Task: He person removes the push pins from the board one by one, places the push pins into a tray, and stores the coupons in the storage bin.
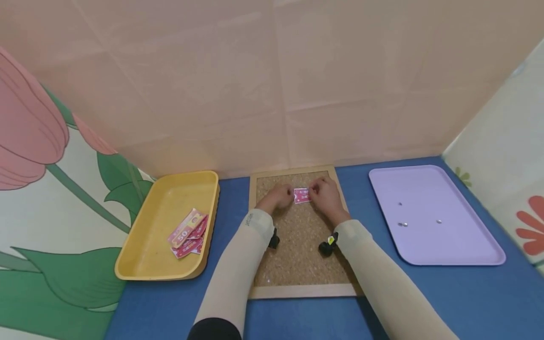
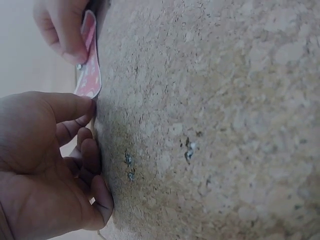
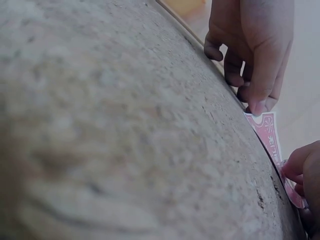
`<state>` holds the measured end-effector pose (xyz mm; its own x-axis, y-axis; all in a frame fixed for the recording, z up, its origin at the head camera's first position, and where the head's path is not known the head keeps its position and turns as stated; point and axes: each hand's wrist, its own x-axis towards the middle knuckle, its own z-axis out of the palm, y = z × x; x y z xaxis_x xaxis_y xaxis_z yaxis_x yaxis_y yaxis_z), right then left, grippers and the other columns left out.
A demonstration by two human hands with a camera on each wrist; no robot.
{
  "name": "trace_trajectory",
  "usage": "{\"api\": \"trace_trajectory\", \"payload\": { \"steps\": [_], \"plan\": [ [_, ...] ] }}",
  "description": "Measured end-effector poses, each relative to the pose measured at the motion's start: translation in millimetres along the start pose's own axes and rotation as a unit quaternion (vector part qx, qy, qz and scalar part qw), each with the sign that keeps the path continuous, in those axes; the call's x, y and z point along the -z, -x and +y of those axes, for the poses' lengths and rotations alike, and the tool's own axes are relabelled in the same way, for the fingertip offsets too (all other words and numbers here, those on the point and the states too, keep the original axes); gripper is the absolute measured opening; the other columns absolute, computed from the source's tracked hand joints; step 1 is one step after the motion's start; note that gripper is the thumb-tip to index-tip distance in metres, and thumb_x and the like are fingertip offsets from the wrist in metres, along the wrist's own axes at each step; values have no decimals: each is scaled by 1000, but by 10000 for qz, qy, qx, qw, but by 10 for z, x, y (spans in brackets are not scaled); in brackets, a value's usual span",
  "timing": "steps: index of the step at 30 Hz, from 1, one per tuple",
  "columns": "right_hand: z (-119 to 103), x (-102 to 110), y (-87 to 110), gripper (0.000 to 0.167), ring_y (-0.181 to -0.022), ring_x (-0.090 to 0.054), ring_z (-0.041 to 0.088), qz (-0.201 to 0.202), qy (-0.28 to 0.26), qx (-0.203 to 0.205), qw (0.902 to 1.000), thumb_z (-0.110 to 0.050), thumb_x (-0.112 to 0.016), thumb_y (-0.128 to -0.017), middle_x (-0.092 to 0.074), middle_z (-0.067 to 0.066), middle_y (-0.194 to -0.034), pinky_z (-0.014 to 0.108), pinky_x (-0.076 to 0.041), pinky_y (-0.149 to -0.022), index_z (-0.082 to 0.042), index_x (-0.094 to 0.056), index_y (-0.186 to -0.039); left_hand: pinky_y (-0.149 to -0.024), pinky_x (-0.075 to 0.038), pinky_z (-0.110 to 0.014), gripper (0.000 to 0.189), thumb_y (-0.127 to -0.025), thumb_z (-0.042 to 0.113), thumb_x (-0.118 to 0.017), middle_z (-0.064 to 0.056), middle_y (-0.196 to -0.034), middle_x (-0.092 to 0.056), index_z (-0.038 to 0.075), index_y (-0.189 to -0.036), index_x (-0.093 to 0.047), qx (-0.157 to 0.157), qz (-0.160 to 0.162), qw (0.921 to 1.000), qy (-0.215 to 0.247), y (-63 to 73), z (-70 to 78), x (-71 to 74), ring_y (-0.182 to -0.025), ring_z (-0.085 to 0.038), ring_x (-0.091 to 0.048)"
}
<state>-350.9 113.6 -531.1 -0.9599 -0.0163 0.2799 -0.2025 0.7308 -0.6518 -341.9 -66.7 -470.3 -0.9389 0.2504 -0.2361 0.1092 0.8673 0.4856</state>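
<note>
A pink-red coupon [image 1: 301, 195] with white print lies against the upper part of a wood-framed cork board [image 1: 297, 250]. My left hand [image 1: 278, 196] pinches the coupon's left end between thumb and fingers. At its right end, my right hand [image 1: 328, 197] holds a small silver thumbtack [image 2: 79, 66] at its fingertips, against the coupon. In the left wrist view the coupon [image 2: 91, 80] bows slightly off the cork between the two hands. Whether the tack's point has entered the cork is hidden by the fingers.
To the left, a yellow tray [image 1: 144, 236] bears several more coupons [image 1: 187, 233] in a loose pile. On the right stands a lilac tray [image 1: 450, 245] with several small silver thumbtacks [image 1: 439, 221]. A blue cloth [image 1: 297, 321] covers the table, and a beige wall rises behind the board.
</note>
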Motion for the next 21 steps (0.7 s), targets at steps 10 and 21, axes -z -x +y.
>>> {"api": "trace_trajectory", "payload": {
  "steps": [10, 21],
  "plan": [
    [69, 223, 56, 17, -93, -51, 25, -207, -595, -220, 9978, -21, -60, -94, -56, 9, -102, 43, -45, -81, -6, -65, -101, -71, -43, -34, 20, -103, 27, -45, -5, -94, -54, 13, -108, -57, 199, -219, 9990, 327, 71, -72, 122, -86, -19, -52],
    [350, 1229, -172, 16, -100, -57, 37, 218, 102, 728, 9971, -18, -61, -94, -62, 18, -104, 52, -42, -87, -3, -66, -98, -69, -43, -33, 23, -102, 23, -42, -9, -96, -56, 5, -110, -54, 28, -74, 9981, 610, 252, -173, 766, -82, -20, -52]
  ]
}}
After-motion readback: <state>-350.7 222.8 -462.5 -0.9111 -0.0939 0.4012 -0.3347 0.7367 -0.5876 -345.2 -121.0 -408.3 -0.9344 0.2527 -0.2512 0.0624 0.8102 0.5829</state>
